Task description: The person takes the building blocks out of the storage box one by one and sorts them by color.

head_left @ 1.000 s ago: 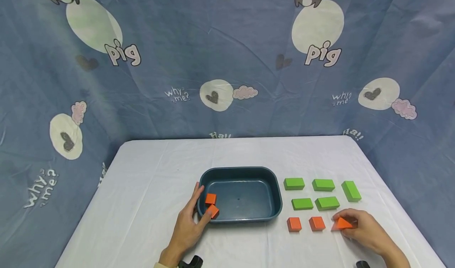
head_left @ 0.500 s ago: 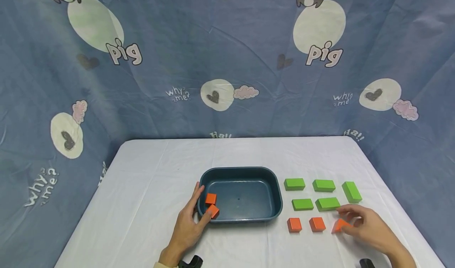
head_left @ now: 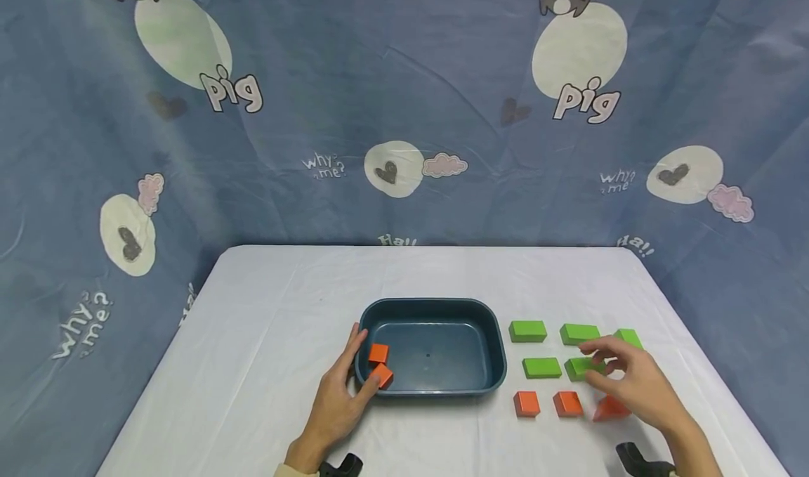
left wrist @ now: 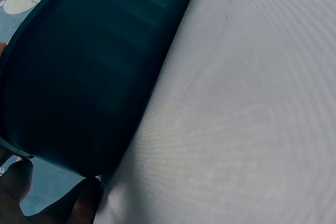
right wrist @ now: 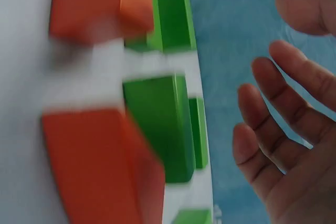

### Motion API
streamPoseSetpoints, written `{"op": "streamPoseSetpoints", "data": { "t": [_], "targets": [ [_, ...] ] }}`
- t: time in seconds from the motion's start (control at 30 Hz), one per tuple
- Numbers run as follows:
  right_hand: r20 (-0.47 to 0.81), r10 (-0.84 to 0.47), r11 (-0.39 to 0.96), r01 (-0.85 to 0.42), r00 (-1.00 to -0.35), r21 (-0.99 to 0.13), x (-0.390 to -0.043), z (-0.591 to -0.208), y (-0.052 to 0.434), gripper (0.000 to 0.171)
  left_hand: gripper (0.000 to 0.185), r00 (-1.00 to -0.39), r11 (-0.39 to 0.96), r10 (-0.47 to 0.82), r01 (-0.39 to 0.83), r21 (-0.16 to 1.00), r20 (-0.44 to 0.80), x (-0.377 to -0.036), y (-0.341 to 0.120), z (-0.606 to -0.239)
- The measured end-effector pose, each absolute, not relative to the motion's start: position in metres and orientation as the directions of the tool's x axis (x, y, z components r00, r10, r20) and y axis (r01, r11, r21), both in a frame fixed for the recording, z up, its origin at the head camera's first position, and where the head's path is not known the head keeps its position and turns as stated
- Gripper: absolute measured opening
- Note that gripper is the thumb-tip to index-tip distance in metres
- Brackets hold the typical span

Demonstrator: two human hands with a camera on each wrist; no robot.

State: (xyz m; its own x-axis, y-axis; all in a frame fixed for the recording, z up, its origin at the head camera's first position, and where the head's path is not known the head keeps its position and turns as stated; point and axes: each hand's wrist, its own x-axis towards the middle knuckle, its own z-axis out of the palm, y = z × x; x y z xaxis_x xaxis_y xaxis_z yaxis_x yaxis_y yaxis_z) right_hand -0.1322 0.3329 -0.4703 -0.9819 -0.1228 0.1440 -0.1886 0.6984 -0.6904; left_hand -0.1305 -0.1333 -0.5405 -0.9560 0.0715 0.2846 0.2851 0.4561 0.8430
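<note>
In the head view, my left hand [head_left: 335, 407] holds the left front corner of a dark blue-green plastic tray [head_left: 436, 354], thumb at the front rim and fingers along the left side. Two orange cubes [head_left: 378, 353] lie in the tray next to that thumb. My right hand [head_left: 641, 386] hovers over the right-hand blocks, fingers loosely bent and nothing between them. Under it an orange triangular block [head_left: 610, 408] stands on the table, partly covered. In the right wrist view, the fingers [right wrist: 278, 98] are spread beside the orange and green blocks.
Two orange cubes [head_left: 567, 404] stand in line left of the triangular block. Behind them several green rectangular blocks [head_left: 541, 368] lie in two rows; the right hand hides parts of some. A white cloth covers the table [head_left: 284, 322], backed by a blue printed curtain [head_left: 265, 196].
My right hand has let go of the orange triangular block, then risen and shifted back over the green blocks. My left hand and the tray have stayed put; the head view has shifted slightly.
</note>
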Motion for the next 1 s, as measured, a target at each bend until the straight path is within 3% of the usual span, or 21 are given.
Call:
{"op": "streamPoseSetpoints", "data": {
  "t": [0.3, 0.57, 1.0],
  "targets": [
    [0.219, -0.158, 0.646, -0.269, -0.963, -0.715, -0.150, -0.465, 0.306, 0.038, 0.073, -0.951, 0.447, 0.087, 0.304, 0.841, 0.298, -0.131, -0.135, -0.542],
    [0.200, -0.195, 0.629, -0.279, -0.960, -0.725, -0.165, -0.456, 0.289, 0.038, 0.073, -0.945, 0.462, 0.087, 0.319, 0.827, 0.316, -0.132, -0.137, -0.543],
    [0.300, -0.324, 0.503, -0.432, -0.897, -0.749, -0.199, -0.445, 0.250, 0.037, 0.073, -0.946, 0.451, 0.090, 0.317, 0.834, 0.311, -0.131, -0.137, -0.544]
  ]
}}
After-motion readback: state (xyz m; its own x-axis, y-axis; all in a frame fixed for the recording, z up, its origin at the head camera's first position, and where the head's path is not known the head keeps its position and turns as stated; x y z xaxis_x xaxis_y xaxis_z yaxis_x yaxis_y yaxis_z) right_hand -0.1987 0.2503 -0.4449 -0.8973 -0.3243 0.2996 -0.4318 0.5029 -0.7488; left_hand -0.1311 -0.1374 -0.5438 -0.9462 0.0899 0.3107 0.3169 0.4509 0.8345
